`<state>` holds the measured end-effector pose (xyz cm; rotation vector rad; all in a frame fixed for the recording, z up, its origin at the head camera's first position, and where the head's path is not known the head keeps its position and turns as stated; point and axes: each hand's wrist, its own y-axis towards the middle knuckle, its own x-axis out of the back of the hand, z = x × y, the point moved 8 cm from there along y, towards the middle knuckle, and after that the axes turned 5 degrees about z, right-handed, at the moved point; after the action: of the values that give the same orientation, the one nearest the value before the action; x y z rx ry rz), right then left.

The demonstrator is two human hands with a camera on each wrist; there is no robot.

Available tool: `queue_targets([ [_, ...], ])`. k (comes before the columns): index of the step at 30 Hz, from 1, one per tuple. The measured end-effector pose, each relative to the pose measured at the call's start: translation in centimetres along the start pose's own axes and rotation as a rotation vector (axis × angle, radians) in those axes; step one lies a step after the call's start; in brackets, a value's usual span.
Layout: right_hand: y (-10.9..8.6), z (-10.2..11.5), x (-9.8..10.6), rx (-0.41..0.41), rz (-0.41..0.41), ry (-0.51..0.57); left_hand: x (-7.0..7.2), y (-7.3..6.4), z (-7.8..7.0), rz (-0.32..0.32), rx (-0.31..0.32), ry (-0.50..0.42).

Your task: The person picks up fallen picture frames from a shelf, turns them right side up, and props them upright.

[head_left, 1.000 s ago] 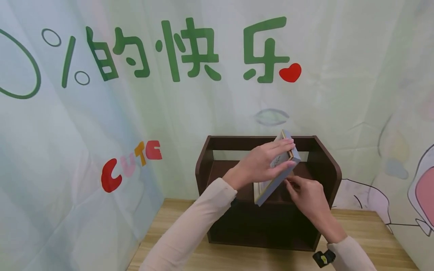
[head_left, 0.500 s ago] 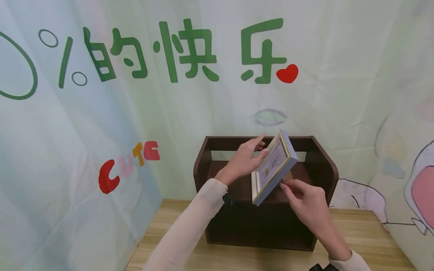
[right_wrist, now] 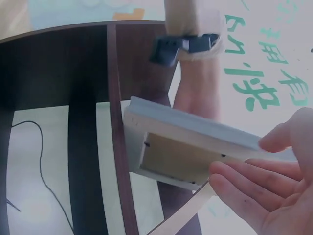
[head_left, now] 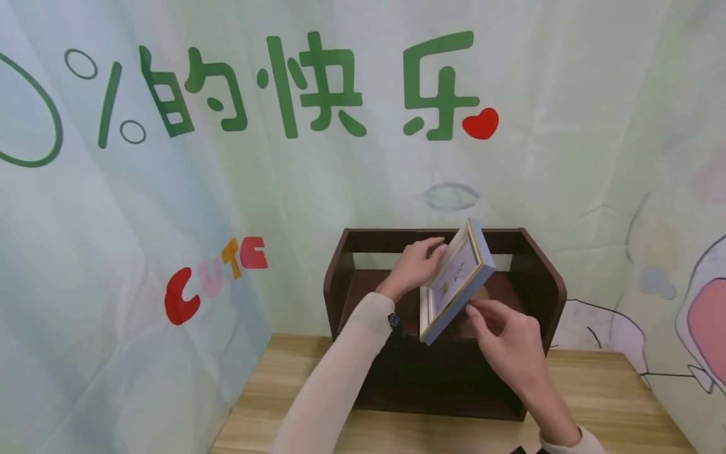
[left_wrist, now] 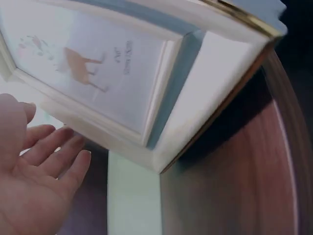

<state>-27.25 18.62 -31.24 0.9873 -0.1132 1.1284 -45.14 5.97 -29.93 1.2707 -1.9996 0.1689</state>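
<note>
A picture frame (head_left: pixel 454 277) with a pale blue side and gold trim leans, tilted, over the upper shelf of a dark brown desk shelf (head_left: pixel 363 284). Its front carries a print of an orange-brown deer (left_wrist: pixel 80 63). My left hand (head_left: pixel 415 268) hovers beside that front, its fingers (left_wrist: pixel 49 147) relaxed and near the frame's border. At the other side, my right hand (head_left: pixel 507 334) holds the frame by its edge and back. In the right wrist view its fingertips (right_wrist: pixel 217 176) meet a light strip (right_wrist: pixel 183 210) resembling a stand leg, under the backing board (right_wrist: pixel 181 156).
The shelf stands on a wood-grain table (head_left: pixel 283 378), against a printed fabric wall (head_left: pixel 340 183) with green characters. A black cable (right_wrist: pixel 41 161) runs through the background of the right wrist view. A dark wrist device (head_left: pixel 393 320) sits on the left sleeve.
My left hand has come off the frame's top edge and moved left, uncovering its front; its fingers then dropped slightly. The right hand and the frame have barely moved.
</note>
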Motion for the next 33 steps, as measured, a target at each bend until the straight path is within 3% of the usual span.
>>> queue_targets([
  [5, 0.0, 0.6, -0.1, -0.040, -0.025, 0.021, -0.7, 0.4, 0.4, -0.013, -0.008, -0.035],
  [14, 0.6, 0.7, -0.1, -0.013, -0.133, -0.012, -1.0, 0.7, 0.7, -0.054, -0.027, -0.074],
  [24, 0.9, -0.3, 0.1, -0.049, -0.138, -0.004, -0.8, 0.6, 0.7, -0.052, -0.029, -0.076],
  [33, 1.0, -1.1, 0.8, -0.082, -0.143, 0.005, 0.2, -0.1, 2.2, -0.101, 0.035, -0.116],
])
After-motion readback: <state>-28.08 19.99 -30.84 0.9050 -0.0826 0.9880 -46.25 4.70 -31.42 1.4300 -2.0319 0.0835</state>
